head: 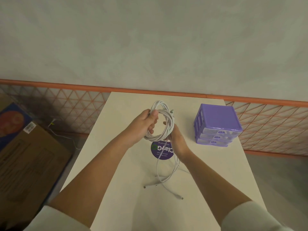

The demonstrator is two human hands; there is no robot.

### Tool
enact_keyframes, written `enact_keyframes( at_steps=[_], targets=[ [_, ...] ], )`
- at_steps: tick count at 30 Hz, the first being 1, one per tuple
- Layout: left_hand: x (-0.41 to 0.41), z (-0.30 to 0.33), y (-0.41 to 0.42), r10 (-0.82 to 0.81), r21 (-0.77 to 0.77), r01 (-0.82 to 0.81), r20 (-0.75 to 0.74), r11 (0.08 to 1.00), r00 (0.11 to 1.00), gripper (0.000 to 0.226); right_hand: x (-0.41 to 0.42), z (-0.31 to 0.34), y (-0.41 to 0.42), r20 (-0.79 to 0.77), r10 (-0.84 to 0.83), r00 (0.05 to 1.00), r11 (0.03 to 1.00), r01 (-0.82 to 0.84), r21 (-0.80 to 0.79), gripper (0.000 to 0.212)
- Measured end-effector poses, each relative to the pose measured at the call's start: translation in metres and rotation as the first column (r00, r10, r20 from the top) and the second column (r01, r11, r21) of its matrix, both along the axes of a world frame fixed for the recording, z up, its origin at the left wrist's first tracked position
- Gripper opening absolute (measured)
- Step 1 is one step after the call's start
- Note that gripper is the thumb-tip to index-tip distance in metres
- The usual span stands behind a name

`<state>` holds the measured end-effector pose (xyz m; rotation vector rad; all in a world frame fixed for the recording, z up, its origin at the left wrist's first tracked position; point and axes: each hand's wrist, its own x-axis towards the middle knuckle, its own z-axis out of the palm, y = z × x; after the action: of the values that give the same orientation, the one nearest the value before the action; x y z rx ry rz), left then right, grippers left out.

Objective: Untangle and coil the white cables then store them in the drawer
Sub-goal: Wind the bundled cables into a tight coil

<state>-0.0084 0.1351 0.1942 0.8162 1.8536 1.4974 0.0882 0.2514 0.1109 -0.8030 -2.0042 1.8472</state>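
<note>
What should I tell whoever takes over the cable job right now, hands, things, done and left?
Left hand: grips the white cable coil at its upper left, held above the table.
Right hand: curled round the coil's lower right side, where the loose strands leave it.
Loose cable tails hang from the coil down to the table, their plug ends lying near the front.
Purple drawer unit stands to the right on the table, all drawers closed.
Done: several loops wound.
Left: wind in the tails, open a drawer, put the coil inside, close it.
</note>
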Motion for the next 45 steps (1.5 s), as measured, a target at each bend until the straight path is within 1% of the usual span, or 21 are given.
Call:
enact_keyframes(
  at_steps=[2, 3, 6, 8, 10, 13, 15, 16, 19, 21, 24, 26, 28, 30, 32, 34, 36, 37, 39, 42, 45],
  targets=[
    [0.0, 0.001, 0.001, 0.034, 0.019, -0.033, -0.004, 0.999, 0.999, 0.031, -0.004, 0.004, -0.006, -0.02, -0.027, 0.999, 1.0, 0.027, 0.014, 0.03],
    [-0.001, 0.001, 0.002, 0.038, 0.003, -0.038, -0.032, 0.999, 0.999, 0.031, -0.006, 0.008, -0.008, -0.029, -0.033, 0.999, 0.999, 0.034, 0.019, 0.026],
    [-0.006, -0.002, 0.002, 0.033, -0.108, -0.052, -0.173, 0.993, 0.984, 0.031, -0.009, 0.019, -0.009, -0.044, -0.014, 0.999, 1.0, 0.013, -0.022, 0.03],
    [-0.01, -0.007, 0.003, 0.049, -0.161, -0.087, -0.226, 0.983, 0.973, 0.032, -0.007, 0.026, -0.011, -0.032, 0.002, 0.999, 0.987, -0.008, -0.161, 0.046],
    [-0.011, -0.011, 0.004, 0.076, -0.188, -0.124, -0.242, 0.974, 0.967, 0.031, -0.004, 0.026, -0.012, -0.044, 0.036, 0.998, 0.964, -0.046, -0.263, 0.054],
    [-0.009, -0.016, 0.008, 0.105, -0.229, -0.161, -0.241, 0.96, 0.965, 0.037, -0.005, 0.02, -0.018, -0.071, 0.088, 0.994, 0.959, -0.104, -0.265, 0.076],
    [-0.007, -0.019, 0.01, 0.124, -0.252, -0.187, -0.245, 0.949, 0.961, 0.044, -0.007, 0.017, -0.023, -0.03, 0.086, 0.996, 0.966, -0.09, -0.241, 0.082],
    [-0.007, -0.02, 0.011, 0.135, -0.265, -0.2, -0.246, 0.943, 0.96, 0.046, -0.007, 0.016, -0.024, -0.024, 0.067, 0.997, 0.97, -0.071, -0.23, 0.075],
    [-0.009, -0.023, 0.011, 0.164, -0.328, -0.238, -0.237, 0.914, 0.957, 0.049, -0.005, 0.016, -0.024, -0.081, 0.011, 0.997, 0.971, -0.03, -0.238, 0.038],
    [-0.009, -0.021, 0.01, 0.145, -0.333, -0.225, -0.248, 0.916, 0.958, 0.047, -0.003, 0.018, -0.023, -0.113, -0.035, 0.993, 0.957, 0.0, -0.29, 0.026],
    [-0.004, -0.016, 0.01, 0.131, -0.266, -0.2, -0.258, 0.943, 0.957, 0.036, -0.004, 0.021, -0.025, -0.167, -0.069, 0.984, 0.915, -0.004, -0.403, 0.021],
    [-0.002, -0.014, 0.011, 0.161, -0.205, -0.212, -0.24, 0.956, 0.957, 0.029, -0.006, 0.024, -0.027, -0.161, -0.101, 0.982, 0.912, 0.027, -0.409, 0.022],
    [-0.002, -0.015, 0.012, 0.187, -0.16, -0.225, -0.222, 0.961, 0.957, 0.028, -0.009, 0.026, -0.03, -0.122, -0.186, 0.975, 0.917, 0.127, -0.378, 0.023],
    [-0.003, -0.015, 0.011, 0.205, -0.142, -0.235, -0.198, 0.962, 0.959, 0.027, -0.01, 0.026, -0.031, -0.102, -0.314, 0.944, 0.924, 0.28, -0.259, 0.034],
    [-0.002, -0.016, 0.009, 0.194, -0.156, -0.226, -0.197, 0.962, 0.961, 0.028, -0.008, 0.026, -0.031, -0.179, -0.341, 0.923, 0.931, 0.358, 0.074, 0.034],
    [-0.001, -0.018, 0.007, 0.177, -0.186, -0.216, -0.204, 0.959, 0.963, 0.029, -0.006, 0.025, -0.029, -0.244, -0.24, 0.94, 0.838, 0.327, 0.436, 0.022],
    [0.0, -0.019, 0.005, 0.183, -0.206, -0.225, -0.205, 0.952, 0.961, 0.032, -0.007, 0.024, -0.026, -0.205, -0.209, 0.956, 0.678, 0.293, 0.674, 0.015],
    [-0.001, -0.02, 0.005, 0.188, -0.201, -0.229, -0.205, 0.952, 0.961, 0.033, -0.007, 0.025, -0.026, -0.167, -0.231, 0.958, 0.602, 0.276, 0.75, 0.014],
    [-0.002, -0.021, 0.006, 0.196, -0.175, -0.23, -0.19, 0.957, 0.962, 0.032, -0.008, 0.03, -0.027, -0.085, -0.27, 0.959, 0.505, 0.216, 0.835, 0.027],
    [0.0, -0.019, 0.005, 0.213, -0.126, -0.227, -0.115, 0.966, 0.97, 0.032, -0.01, 0.036, -0.031, 0.014, -0.296, 0.955, 0.428, 0.12, 0.896, 0.044],
    [0.004, -0.017, 0.004, 0.217, -0.093, -0.224, -0.081, 0.97, 0.973, 0.031, -0.011, 0.037, -0.031, 0.042, -0.31, 0.95, 0.36, 0.076, 0.93, 0.043]
  ],
)
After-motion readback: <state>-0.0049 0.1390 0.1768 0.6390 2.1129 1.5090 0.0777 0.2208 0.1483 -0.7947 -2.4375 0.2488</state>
